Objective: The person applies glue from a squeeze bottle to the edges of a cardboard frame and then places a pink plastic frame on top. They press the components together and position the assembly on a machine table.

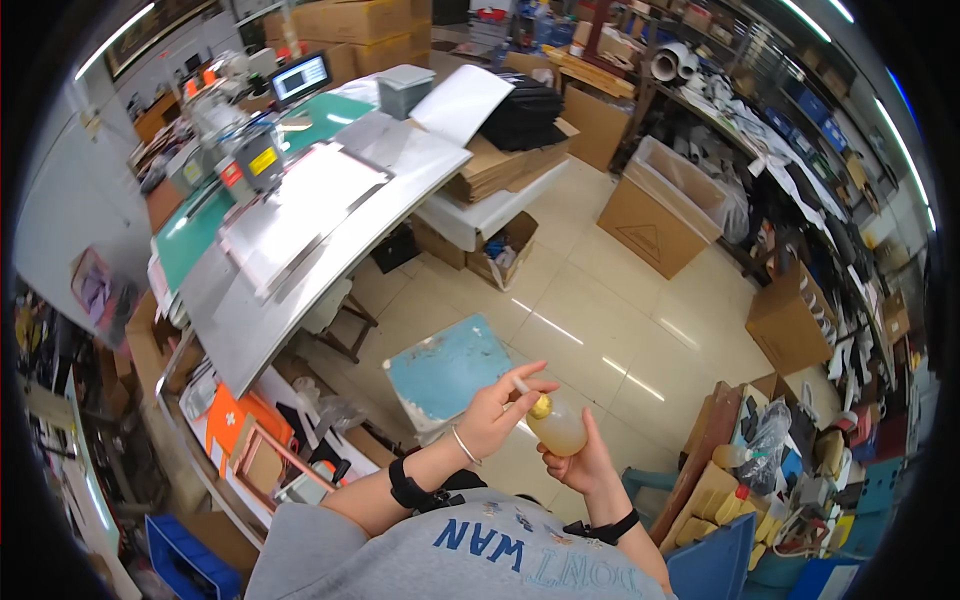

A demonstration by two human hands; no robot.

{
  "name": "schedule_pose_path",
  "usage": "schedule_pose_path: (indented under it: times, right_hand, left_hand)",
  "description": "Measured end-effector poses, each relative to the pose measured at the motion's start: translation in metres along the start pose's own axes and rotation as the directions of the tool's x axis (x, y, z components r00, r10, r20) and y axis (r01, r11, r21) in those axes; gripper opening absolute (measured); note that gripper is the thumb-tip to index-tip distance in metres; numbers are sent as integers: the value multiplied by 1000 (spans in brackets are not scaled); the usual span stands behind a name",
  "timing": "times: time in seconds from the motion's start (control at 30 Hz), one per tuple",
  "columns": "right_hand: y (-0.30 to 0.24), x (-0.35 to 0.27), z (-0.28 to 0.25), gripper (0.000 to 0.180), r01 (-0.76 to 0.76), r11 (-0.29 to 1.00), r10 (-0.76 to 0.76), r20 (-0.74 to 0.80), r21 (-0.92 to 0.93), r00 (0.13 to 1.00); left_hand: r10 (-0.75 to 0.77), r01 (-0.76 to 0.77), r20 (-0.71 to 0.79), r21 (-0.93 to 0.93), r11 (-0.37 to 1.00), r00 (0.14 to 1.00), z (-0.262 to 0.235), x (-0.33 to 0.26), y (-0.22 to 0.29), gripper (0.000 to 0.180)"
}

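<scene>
The person's right grip (582, 460) is clasping the rounded body of a translucent squeeze bottle (562, 432), which is containing a pale yellow liquid (566, 442) and is tilting its top toward the left grip (497, 408). The left grip is hovering at that top, its fingers spreading around the white nozzle (520, 384) above the gold cap (541, 406); whether they are pinching it, one cannot tell. A slim bangle (464, 450) is circling the left wrist, and a black strap (405, 485) is wrapping the forearm behind it.

Just beyond the left grip, a worn blue-topped stool (450, 365) is standing on the tiled floor (560, 290). Farther out to its left, a grey table (420, 165) is carrying a machine (250, 160). Well ahead and to the right of the right grip, a plastic-lined cardboard box (650, 230) is standing. Nearer on that side, another bottle (733, 456) is sitting beside a crumpled clear bag (772, 435).
</scene>
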State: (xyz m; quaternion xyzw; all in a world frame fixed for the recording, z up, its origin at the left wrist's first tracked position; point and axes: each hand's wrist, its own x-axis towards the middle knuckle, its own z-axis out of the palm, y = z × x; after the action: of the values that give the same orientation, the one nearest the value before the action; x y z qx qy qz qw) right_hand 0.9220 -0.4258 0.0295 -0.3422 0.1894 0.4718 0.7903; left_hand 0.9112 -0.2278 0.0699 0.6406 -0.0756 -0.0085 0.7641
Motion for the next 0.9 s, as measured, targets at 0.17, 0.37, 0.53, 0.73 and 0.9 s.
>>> schedule_pose_path:
  times: [0.17,0.37,0.53,0.73,0.9]
  right_hand:
    - [-62,14,-38,72,-77,987,52,171,143,984]
    - [-147,53,-71,65,-117,989,105,123,90,987]
    - [-236,77,-95,51,81,994,-81,-10,78,997]
    - [-286,131,-72,44,390,908,-338,279,-156,899]
    - [-341,190,-39,64,645,546,-510,398,-535,762]
  left_hand:
    - [67,-66,32,-13,998,997,25,73,9,30]
    - [48,-37,57,-179,983,997,48,165,-21,23]
    - [17,-68,-199,-251,966,980,61,227,-55,16]
    - [-47,-215,-581,-373,902,813,28,259,-67,18]
    - [-292,-97,-668,-481,871,684,-18,277,-86,23]
